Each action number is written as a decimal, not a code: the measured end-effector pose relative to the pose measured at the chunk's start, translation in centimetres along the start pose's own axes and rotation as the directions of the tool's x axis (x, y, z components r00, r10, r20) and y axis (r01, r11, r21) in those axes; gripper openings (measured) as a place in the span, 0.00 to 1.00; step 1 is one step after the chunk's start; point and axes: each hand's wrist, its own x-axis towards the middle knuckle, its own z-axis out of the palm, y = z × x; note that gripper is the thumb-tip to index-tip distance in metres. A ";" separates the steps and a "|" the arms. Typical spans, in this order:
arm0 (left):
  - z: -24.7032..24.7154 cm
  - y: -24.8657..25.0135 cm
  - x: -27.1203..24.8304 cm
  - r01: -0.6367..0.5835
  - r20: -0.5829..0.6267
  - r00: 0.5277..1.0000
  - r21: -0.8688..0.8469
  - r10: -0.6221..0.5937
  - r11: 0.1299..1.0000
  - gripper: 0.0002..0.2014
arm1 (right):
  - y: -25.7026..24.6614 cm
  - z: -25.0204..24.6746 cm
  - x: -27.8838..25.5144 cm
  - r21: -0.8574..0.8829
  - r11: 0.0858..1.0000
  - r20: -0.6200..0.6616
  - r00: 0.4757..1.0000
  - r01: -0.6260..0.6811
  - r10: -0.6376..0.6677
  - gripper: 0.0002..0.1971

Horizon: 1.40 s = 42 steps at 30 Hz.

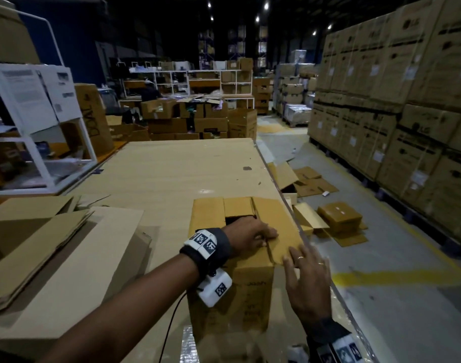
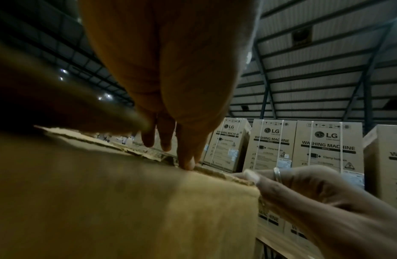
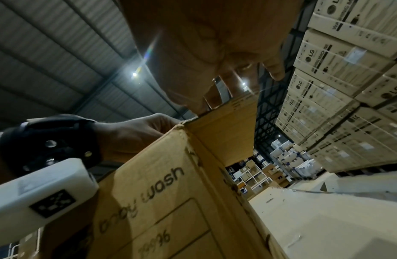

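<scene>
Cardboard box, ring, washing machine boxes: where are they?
cardboard box [image 1: 276,221], head view, on its top flap.
ring [image 2: 277,174], left wrist view, on the band itself.
washing machine boxes [image 2: 328,145], left wrist view, on one box's printed front.

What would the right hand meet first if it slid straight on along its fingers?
Likely the left hand, whose fingertips press the cardboard box top just ahead. The right hand points forward and slightly left across it; it might narrowly pass beside them.

Stacked cartons [image 2: 328,145] bear the brand "LG", the legend "WASHING MACHINE" and the instruction "Clamp bottom"; the cardboard box [image 3: 162,201] carries "wash" on its side panel; the number below reads approximately "79996".
</scene>
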 end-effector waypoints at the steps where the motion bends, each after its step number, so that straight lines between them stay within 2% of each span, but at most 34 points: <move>1: 0.3 -0.2 0.3 -0.001 0.028 1.000 0.012 0.001 1.000 0.21 | -0.3 0.2 -0.3 0.002 1.000 0.048 0.999 -0.022 0.022 0.37; 4: 0.9 -0.6 0.7 0.007 0.030 1.000 -0.008 -0.006 1.000 0.20 | -1.7 0.1 -1.1 0.012 0.997 0.151 0.986 -0.076 0.074 0.41; 7: 1.3 -1.1 0.9 0.019 0.017 1.000 -0.035 -0.019 0.999 0.18 | -2.8 0.4 -1.3 0.114 0.976 0.207 0.965 -0.187 0.161 0.32; 12: 0.9 -1.2 1.1 0.035 0.073 0.997 -0.075 -0.029 0.997 0.17 | -3.9 0.0 -0.6 0.048 0.992 0.153 0.982 -0.117 0.108 0.22; 14: -0.1 -1.5 1.2 0.055 0.129 0.990 -0.052 -0.048 0.997 0.18 | -3.8 -0.3 0.0 0.009 0.995 0.144 0.985 -0.098 0.095 0.20; 16: -2.0 -1.6 1.5 0.076 0.134 0.988 0.002 -0.076 0.997 0.18 | -3.5 -0.9 1.0 -0.010 0.995 0.159 0.982 -0.099 0.100 0.19; 19: -5.4 -1.6 2.7 0.069 0.089 0.993 0.106 -0.078 0.992 0.20 | -3.5 -1.9 3.2 -0.054 0.995 0.245 0.965 -0.088 0.098 0.17; 22: -7.5 -2.4 4.0 0.045 0.154 0.985 0.174 -0.073 0.984 0.21 | -4.0 -2.5 5.8 -0.062 0.993 0.331 0.937 -0.096 0.112 0.19; 25: -7.5 -3.8 5.3 0.045 0.183 0.980 0.188 -0.080 0.981 0.20 | -4.8 -2.0 7.9 -0.038 0.991 0.370 0.919 -0.132 0.136 0.20; 32: -3.2 -6.8 7.8 -0.041 0.242 0.970 0.075 0.021 0.996 0.18 | -5.1 -0.7 8.8 -0.115 0.981 0.325 0.928 -0.154 0.184 0.22; 38: -2.7 -7.8 9.2 -0.084 0.235 0.970 0.068 0.066 0.994 0.13 | -4.5 1.3 8.3 -0.029 0.982 0.285 0.940 -0.186 0.186 0.12; 42: -2.5 -8.0 10.0 -0.098 0.249 0.966 0.120 0.065 0.988 0.11 | -4.7 1.3 8.8 -0.054 0.986 0.282 0.945 -0.155 0.164 0.10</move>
